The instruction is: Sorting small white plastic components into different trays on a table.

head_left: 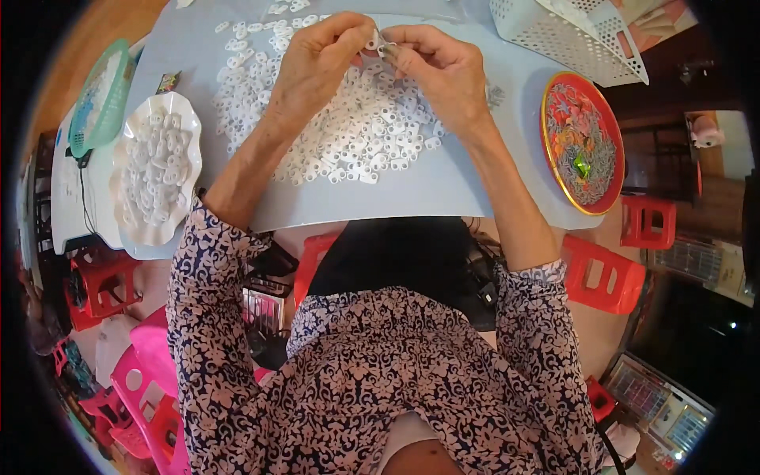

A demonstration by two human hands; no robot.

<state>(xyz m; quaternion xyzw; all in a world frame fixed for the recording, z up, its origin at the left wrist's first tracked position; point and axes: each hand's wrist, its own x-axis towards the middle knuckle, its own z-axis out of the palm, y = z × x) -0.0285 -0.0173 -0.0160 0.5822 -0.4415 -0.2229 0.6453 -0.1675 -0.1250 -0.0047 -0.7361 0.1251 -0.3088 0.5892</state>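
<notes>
Pinching small pieces (374, 43) in left hand (321, 63) and right hand (446, 70), we've perhaps finished the mid-left plateful (158, 162), not the upper-centre heap (356, 134).

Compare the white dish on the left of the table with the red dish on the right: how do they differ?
The white dish has a wavy rim; the red dish has a smooth, gold-coloured one.
The white dish holds white pieces; the red dish holds grey pieces and a shiny green item.
Both rest on the table.
</notes>
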